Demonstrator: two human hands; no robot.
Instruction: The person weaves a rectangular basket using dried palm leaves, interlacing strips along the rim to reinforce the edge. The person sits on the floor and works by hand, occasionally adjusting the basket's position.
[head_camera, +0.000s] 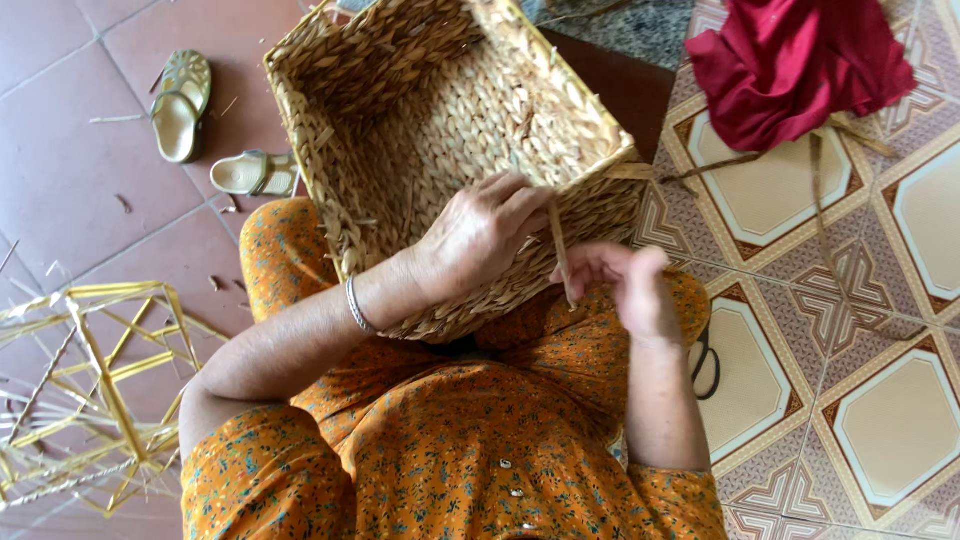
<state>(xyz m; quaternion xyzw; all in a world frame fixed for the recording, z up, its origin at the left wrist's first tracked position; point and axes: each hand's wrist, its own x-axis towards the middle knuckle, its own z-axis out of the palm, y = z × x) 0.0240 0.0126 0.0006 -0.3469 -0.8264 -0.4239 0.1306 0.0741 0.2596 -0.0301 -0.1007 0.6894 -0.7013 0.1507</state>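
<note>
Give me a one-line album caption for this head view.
Left hand steadies a woven basket on the lap while right hand pinches a straw strand.

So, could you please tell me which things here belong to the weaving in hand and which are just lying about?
In use:
woven basket
fibre strand
left hand on the basket
right hand pinching the strand

Lying about:
sandals
red cloth
yellow frame

Basket (400, 110) filled the lap, its open mouth unobstructed, sandals (185, 105) and frame (95, 390) crowded the left, cloth (800, 65) lay upper right, bare tiles (890, 420) stayed open.
</note>
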